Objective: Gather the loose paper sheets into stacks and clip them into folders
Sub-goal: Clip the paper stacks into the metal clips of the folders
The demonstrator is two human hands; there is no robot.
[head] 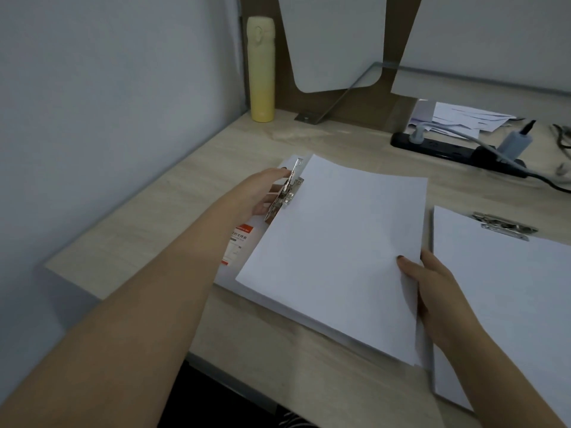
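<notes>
A stack of white paper sheets (333, 242) lies tilted on a white clip folder (238, 242) in the middle of the desk. My left hand (262, 189) grips the folder's raised metal clip (285, 189) at the stack's upper left edge. My right hand (432, 282) pinches the stack's right edge, thumb on top. A second folder (509, 288) with paper under its shut metal clip (503, 225) lies at the right.
A yellow bottle (262, 69) stands at the back left by the wall. A black power strip (448, 149) with plugs and cables lies at the back right, loose papers (469, 118) behind it. The desk's front edge (231, 375) runs below my arms.
</notes>
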